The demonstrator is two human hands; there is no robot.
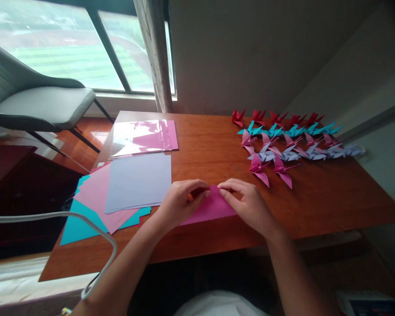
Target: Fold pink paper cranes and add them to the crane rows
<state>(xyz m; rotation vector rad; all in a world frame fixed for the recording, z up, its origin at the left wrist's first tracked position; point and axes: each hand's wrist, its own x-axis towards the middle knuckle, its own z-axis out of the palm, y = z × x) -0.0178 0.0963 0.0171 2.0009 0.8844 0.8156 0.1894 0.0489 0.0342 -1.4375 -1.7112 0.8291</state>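
Observation:
A bright pink sheet of origami paper (213,208) lies on the wooden table close to its front edge, its top corner between my two hands. My left hand (186,197) pinches it with thumb and forefinger from the left. On the other side, my right hand (245,197) pinches the paper near the same corner. Parts of the sheet are hidden under both hands, so I cannot tell how it is folded. Two finished pink paper cranes (259,170) stand beyond my right hand.
Rows of red, turquoise (274,131), light pink and white paper cranes line the table's back right. Left of my hands lie white sheets (140,182) over pink and turquoise paper (82,215). A clear packet (145,137) sits behind them. A white cable (72,214) crosses the left foreground.

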